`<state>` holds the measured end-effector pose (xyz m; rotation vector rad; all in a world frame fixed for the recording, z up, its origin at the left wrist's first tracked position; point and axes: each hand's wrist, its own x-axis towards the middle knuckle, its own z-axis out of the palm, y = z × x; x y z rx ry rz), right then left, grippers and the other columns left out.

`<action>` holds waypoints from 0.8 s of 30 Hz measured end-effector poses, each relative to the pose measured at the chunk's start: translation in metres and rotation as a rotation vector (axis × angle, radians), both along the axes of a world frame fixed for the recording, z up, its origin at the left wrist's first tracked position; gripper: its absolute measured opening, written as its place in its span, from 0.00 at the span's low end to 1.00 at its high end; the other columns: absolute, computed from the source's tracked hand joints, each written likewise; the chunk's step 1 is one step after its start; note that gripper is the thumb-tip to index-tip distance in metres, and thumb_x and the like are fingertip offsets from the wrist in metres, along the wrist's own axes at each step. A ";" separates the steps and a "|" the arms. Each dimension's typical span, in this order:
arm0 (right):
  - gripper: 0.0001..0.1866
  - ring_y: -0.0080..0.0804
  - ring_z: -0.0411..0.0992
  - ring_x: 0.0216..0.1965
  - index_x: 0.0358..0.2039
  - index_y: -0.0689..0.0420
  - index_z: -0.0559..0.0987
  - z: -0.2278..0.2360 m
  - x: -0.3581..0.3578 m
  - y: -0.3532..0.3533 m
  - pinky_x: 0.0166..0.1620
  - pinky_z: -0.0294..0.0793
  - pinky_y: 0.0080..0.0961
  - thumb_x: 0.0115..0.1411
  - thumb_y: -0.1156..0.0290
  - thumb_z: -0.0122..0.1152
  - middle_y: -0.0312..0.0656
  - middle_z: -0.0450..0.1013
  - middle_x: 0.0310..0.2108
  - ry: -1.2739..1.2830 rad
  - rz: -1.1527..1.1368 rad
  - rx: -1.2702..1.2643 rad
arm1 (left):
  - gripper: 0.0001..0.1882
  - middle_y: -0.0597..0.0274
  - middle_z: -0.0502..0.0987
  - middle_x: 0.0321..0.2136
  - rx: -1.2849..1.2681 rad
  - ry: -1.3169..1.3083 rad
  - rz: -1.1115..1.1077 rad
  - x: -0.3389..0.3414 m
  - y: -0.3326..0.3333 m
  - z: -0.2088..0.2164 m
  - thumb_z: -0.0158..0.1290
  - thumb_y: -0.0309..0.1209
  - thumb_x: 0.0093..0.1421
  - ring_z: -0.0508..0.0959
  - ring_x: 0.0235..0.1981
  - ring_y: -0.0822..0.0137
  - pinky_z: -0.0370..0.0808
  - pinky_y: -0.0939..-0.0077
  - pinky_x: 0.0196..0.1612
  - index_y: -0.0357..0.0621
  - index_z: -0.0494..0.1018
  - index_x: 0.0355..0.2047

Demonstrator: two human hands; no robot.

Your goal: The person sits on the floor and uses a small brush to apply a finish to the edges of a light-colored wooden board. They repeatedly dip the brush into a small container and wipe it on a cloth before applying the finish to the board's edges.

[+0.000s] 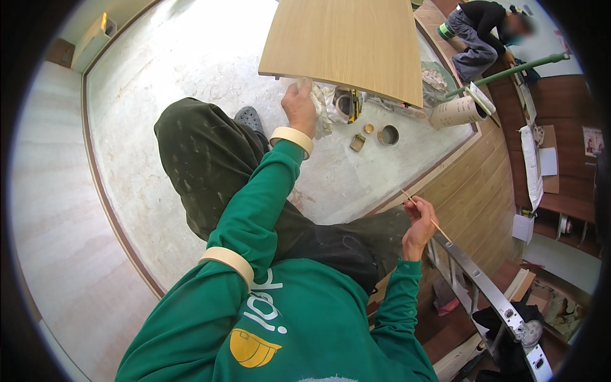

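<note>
My left hand is out ahead, fingers closed round a crumpled whitish rag just below the near edge of a light wood panel. Two rolls of masking tape are worn on that arm, at the wrist and near the elbow. In my right hand, pinched between the fingers, is a thin paintbrush held above my right leg. Small open tins and a larger round can stand on the pale floor past the panel's edge.
A metal ladder lies close to my right arm. Beyond the cans are a cardboard tube and a green pole. Another person crouches at the far right. Shelving stands along the right side.
</note>
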<state>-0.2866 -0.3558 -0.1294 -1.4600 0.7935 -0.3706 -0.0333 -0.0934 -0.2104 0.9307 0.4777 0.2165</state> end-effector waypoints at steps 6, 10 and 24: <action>0.12 0.32 0.80 0.35 0.40 0.70 0.82 -0.008 -0.004 -0.006 0.44 0.82 0.25 0.63 0.77 0.53 0.47 0.81 0.34 -0.001 -0.002 -0.006 | 0.08 0.59 0.80 0.30 -0.133 0.031 0.072 0.001 0.017 0.014 0.53 0.32 0.70 0.80 0.27 0.63 0.77 0.67 0.30 0.40 0.75 0.40; 0.12 0.32 0.81 0.34 0.40 0.70 0.82 -0.013 -0.006 -0.005 0.44 0.82 0.25 0.64 0.77 0.53 0.47 0.81 0.34 0.011 0.003 0.003 | 0.08 0.59 0.79 0.30 -0.121 0.038 0.136 0.003 0.024 0.015 0.52 0.33 0.71 0.80 0.27 0.63 0.77 0.66 0.30 0.41 0.74 0.42; 0.11 0.31 0.80 0.35 0.39 0.69 0.83 -0.008 0.006 -0.003 0.44 0.82 0.25 0.64 0.77 0.54 0.45 0.81 0.33 0.026 0.003 -0.005 | 0.07 0.60 0.79 0.30 -0.066 0.022 0.065 -0.001 0.001 0.008 0.54 0.31 0.69 0.78 0.25 0.65 0.76 0.68 0.29 0.40 0.75 0.41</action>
